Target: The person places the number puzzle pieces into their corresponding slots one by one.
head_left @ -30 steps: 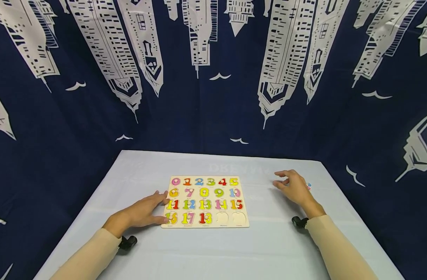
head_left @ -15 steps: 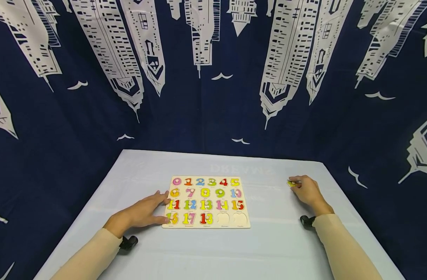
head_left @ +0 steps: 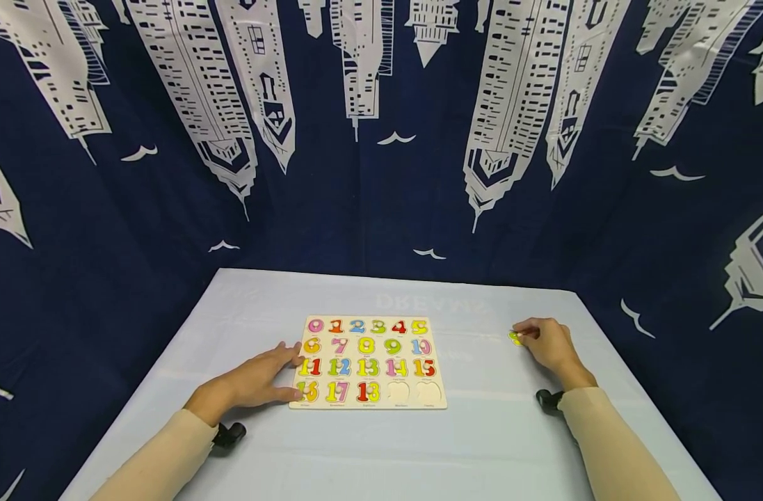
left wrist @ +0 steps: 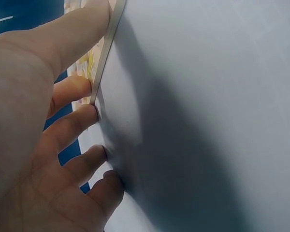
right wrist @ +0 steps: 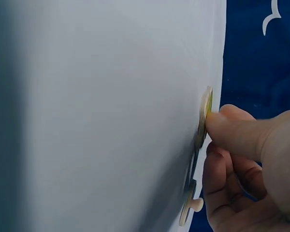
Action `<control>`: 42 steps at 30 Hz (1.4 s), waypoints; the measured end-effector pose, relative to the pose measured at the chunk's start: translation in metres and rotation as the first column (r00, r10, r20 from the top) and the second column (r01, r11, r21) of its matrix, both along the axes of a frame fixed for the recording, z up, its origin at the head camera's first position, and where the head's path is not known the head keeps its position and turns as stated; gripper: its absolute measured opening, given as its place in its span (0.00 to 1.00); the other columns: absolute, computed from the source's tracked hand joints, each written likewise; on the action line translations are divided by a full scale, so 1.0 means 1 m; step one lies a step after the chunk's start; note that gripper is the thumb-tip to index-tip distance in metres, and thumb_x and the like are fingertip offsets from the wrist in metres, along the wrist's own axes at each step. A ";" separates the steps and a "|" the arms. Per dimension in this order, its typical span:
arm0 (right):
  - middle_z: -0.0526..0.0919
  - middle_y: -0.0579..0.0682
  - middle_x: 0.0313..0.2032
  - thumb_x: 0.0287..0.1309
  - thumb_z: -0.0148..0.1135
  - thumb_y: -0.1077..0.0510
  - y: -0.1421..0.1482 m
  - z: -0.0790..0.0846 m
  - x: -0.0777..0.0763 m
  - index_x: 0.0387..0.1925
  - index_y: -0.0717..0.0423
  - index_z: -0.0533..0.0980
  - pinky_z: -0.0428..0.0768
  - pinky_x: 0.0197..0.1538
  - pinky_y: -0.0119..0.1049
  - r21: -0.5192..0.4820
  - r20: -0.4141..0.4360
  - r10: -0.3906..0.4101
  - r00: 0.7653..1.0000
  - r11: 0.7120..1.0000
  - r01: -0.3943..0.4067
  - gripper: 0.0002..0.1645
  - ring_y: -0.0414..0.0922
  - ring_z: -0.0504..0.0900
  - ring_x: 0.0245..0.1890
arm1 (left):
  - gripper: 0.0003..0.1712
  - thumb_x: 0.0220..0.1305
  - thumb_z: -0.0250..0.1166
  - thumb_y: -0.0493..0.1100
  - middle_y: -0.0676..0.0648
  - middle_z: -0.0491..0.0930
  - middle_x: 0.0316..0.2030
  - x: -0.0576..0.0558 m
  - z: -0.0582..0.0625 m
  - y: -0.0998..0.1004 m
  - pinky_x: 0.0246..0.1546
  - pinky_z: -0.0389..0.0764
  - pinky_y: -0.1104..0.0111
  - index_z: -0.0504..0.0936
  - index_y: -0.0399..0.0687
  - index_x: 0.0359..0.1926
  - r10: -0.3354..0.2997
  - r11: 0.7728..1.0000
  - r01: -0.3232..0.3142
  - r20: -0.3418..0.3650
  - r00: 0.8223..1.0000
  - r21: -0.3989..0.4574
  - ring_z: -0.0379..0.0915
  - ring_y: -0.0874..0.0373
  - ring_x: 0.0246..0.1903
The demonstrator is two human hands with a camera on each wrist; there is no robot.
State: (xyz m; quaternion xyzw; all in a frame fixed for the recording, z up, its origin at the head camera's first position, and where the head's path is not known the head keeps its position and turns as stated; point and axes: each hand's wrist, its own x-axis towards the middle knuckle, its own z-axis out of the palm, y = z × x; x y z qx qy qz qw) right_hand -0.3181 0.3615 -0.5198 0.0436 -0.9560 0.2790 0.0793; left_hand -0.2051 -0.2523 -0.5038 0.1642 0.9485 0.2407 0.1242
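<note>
A wooden number puzzle board [head_left: 441, 376] lies on the table with colourful numbers from 0 upward in rows. Two recesses at its lower right hold no piece. My left hand [head_left: 252, 379] rests at the board's left edge, thumb over the 16 piece [head_left: 307, 391]; in the left wrist view its fingers lie extended along the board's edge [left wrist: 106, 53]. Off to the right, my right hand [head_left: 551, 348] pinches a yellow-green puzzle piece [head_left: 515, 338] between thumb and fingers. The right wrist view has this piece [right wrist: 203, 118] edge-on, close to the table; its number is hidden.
Another puzzle piece [right wrist: 186, 208] with a knob lies on the table below the right hand, seen in the right wrist view. The white-covered table [head_left: 368, 452] ends at a dark blue curtain [head_left: 356, 209] printed with buildings.
My right hand has moved right from beside the board and taken a yellow-green piece between its fingers, then shifted that piece slightly toward me. My left hand has stayed on the board.
</note>
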 end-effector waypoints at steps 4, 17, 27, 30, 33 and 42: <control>0.96 0.53 0.40 0.75 0.79 0.60 -0.004 0.000 0.002 0.50 0.57 0.95 0.80 0.40 0.32 0.018 0.002 0.049 0.999 0.999 -0.049 0.07 0.42 0.84 0.38 | 0.44 0.71 0.84 0.61 0.37 0.61 0.92 0.000 0.000 0.000 0.90 0.60 0.29 0.81 0.48 0.79 -0.002 1.000 0.002 -0.004 1.000 0.004 0.50 0.27 0.93; 0.93 0.48 0.36 0.77 0.77 0.60 -0.021 0.003 0.009 0.48 0.59 0.94 0.78 0.41 0.33 0.054 0.027 0.113 0.993 0.992 -0.114 0.06 0.42 0.82 0.36 | 0.45 0.71 0.84 0.60 0.37 0.62 0.92 0.002 0.000 -0.001 0.91 0.59 0.28 0.81 0.47 0.80 -0.005 1.000 0.005 -0.001 1.000 0.004 0.51 0.26 0.93; 0.91 0.59 0.49 0.76 0.79 0.58 -0.060 0.012 0.028 0.47 0.56 0.93 0.86 0.49 0.45 0.043 -0.044 0.156 0.987 0.987 -0.154 0.06 0.49 0.90 0.44 | 0.46 0.70 0.84 0.61 0.37 0.61 0.92 0.000 0.000 -0.001 0.91 0.60 0.29 0.80 0.48 0.81 0.000 1.000 0.000 -0.002 1.000 -0.002 0.51 0.27 0.93; 0.92 0.58 0.51 0.76 0.79 0.58 -0.075 0.014 0.034 0.48 0.54 0.92 0.87 0.50 0.46 0.049 -0.043 0.175 0.984 0.984 -0.173 0.05 0.50 0.92 0.47 | 0.46 0.70 0.85 0.61 0.37 0.62 0.92 0.000 0.000 -0.001 0.90 0.60 0.29 0.80 0.48 0.81 0.001 1.000 -0.001 -0.002 1.000 -0.002 0.51 0.27 0.93; 0.92 0.55 0.50 0.76 0.80 0.58 -0.092 0.016 0.040 0.47 0.53 0.92 0.87 0.49 0.44 0.048 -0.040 0.208 0.977 0.977 -0.206 0.04 0.48 0.92 0.46 | 0.47 0.70 0.85 0.62 0.36 0.61 0.92 0.000 -0.001 -0.002 0.90 0.61 0.29 0.79 0.49 0.81 0.009 1.000 -0.009 0.002 1.000 -0.007 0.51 0.27 0.93; 0.91 0.46 0.45 0.74 0.81 0.60 -0.137 0.020 0.060 0.44 0.50 0.92 0.87 0.46 0.33 0.044 -0.050 0.336 0.940 0.941 -0.334 0.03 0.40 0.88 0.45 | 0.48 0.70 0.84 0.64 0.36 0.61 0.93 -0.002 -0.001 0.000 0.91 0.60 0.29 0.79 0.50 0.82 0.020 1.000 -0.020 0.011 1.000 -0.020 0.51 0.28 0.93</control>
